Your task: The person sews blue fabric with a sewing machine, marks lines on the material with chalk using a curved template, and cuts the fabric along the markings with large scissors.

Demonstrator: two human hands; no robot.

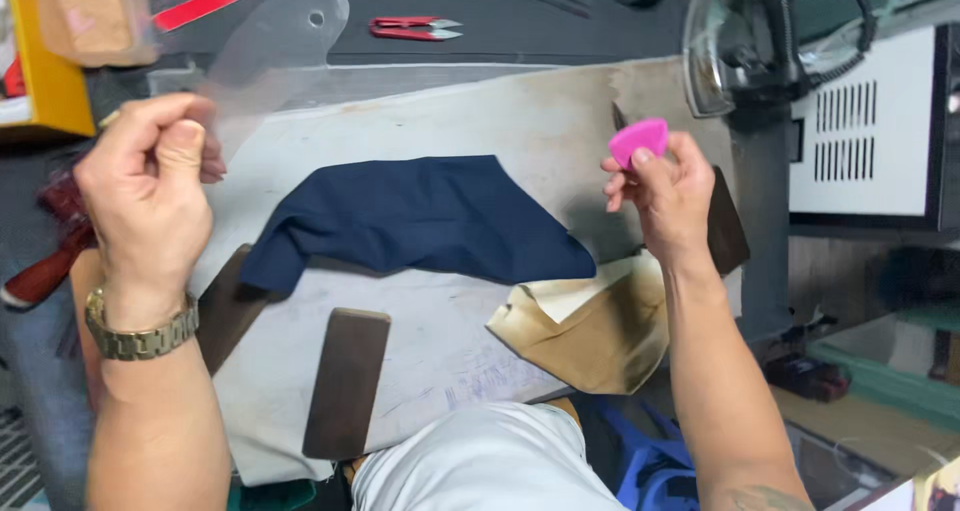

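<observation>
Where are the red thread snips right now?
In the head view, the red thread snips lie on the dark table at top centre, just right of the clear plastic template.

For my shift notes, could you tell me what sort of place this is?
Probably a tailoring workshop: navy cloth lies on a padded board, red thread snips beyond, pink tailor's chalk in the right hand.

- Two hands: left hand (150,186) closed on one clear plastic template (270,56), right hand (665,196) pinching one pink tailor's chalk (640,139).
- One navy fabric piece (420,216).
- One tan cloth (590,326).
- One pale pressing board (560,121).
- One dark wooden block (345,381).
- One pair of red thread snips (412,28).
- One gold wristwatch (140,336).
- One iron (745,41).
- One yellow box (45,71).
</observation>
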